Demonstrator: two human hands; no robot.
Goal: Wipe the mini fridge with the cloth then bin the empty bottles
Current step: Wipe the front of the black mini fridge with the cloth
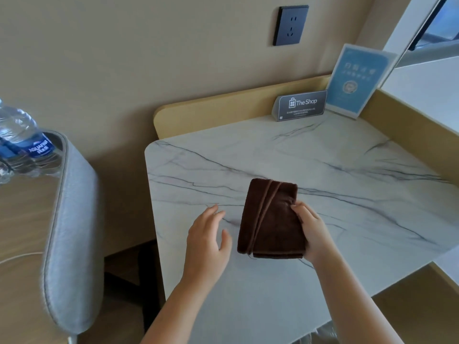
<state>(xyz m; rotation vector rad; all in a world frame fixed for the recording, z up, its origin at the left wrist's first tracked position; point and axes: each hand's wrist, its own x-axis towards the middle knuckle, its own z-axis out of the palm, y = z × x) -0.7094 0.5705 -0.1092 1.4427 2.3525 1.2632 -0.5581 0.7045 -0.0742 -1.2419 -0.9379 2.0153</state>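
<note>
A folded brown cloth [269,219] lies on the white marble-patterned top [323,170] near its front. My right hand [311,229] grips the cloth's right edge, thumb on top. My left hand [207,240] hovers just left of the cloth with fingers spread and relaxed, holding nothing. Clear plastic water bottles with blue labels [22,142] stand at the far left on a wooden surface. The mini fridge is not in view.
A grey padded chair back [72,219] stands between the bottles and the marble top. At the back of the top stand a dark "The Shop" sign [300,105] and a blue card holder [355,83]. A wall socket [290,24] sits above.
</note>
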